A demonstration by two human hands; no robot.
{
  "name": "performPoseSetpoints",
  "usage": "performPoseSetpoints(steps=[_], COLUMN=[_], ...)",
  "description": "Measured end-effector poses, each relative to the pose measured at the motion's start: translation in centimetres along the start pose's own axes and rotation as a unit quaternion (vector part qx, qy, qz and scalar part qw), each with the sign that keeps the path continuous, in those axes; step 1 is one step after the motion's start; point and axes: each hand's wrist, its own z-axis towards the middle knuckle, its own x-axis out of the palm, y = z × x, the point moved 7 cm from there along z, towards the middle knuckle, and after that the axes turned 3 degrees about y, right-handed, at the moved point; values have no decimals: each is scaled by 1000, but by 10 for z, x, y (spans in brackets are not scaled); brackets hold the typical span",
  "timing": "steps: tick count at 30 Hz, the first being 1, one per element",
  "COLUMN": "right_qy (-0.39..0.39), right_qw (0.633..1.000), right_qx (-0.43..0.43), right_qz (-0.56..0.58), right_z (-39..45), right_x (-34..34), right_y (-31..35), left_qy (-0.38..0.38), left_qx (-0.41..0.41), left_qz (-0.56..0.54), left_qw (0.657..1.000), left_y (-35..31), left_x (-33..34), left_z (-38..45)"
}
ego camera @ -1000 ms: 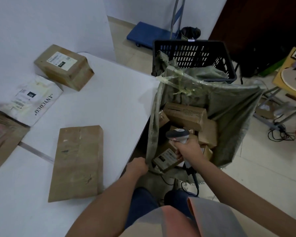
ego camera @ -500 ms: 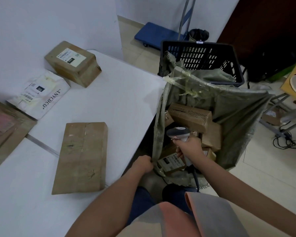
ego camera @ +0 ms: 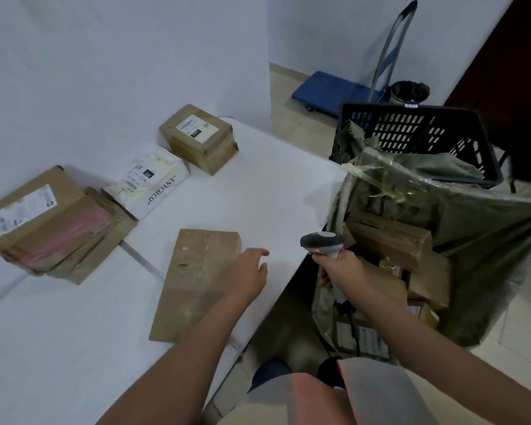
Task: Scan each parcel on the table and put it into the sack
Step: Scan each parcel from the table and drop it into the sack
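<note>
Four parcels lie on the white worktop (ego camera: 273, 185). One flat brown parcel (ego camera: 193, 283) lies nearest the person, label side not visible. One cube-shaped carton (ego camera: 198, 138) stands at the far end against the wall, label facing up. One white mailer bag (ego camera: 147, 184) lies just beside that carton, printed side up. One large brown carton (ego camera: 34, 222) lies at the left, resting on flattened brown cardboard (ego camera: 98, 250).

One green sack (ego camera: 472, 240) hangs open just beside the right edge of the worktop. At least four brown boxes are visible inside it; the exact count cannot be told because they overlap. One long box (ego camera: 390, 243) lies topmost.

One black basket (ego camera: 417, 139) stands behind the sack. One blue trolley (ego camera: 334, 90) and one dark bin (ego camera: 410, 92) stand on the floor beyond.

Left hand (ego camera: 247, 273): the arm extends forward over the worktop. The hand is over the right edge of the flat brown parcel, fingers relaxed and apart, forefinger extended. It holds nothing; contact with the parcel cannot be confirmed.

Right hand (ego camera: 342, 268): the grip is clamped around the handle of one scanner (ego camera: 322, 242). The scanner is upright, its dark head pointing left toward the worktop, between the worktop edge and the sack. A cable runs down from the handle.
</note>
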Motion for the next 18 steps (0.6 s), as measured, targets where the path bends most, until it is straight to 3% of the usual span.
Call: performPoseSetpoints(steps=[3, 6, 10, 18], right_qy=[7, 16, 43, 64], right_qw=[1000, 999, 998, 997], right_qx=[-17, -31, -40, -46], right_qz=[6, 9, 16, -13], right_z=[-5, -8, -8, -9], right_x=[14, 30, 54, 85], right_y=[14, 23, 34, 54], left_qy=[-77, 3, 81, 144], left_qx=[-85, -200, -364, -356], left_qz=[100, 154, 10, 74], left_qw=[988, 968, 928, 920], left_y=[40, 81, 114, 109], left_x=[-36, -44, -46, -35], left_z=[-9, -25, -65, -53])
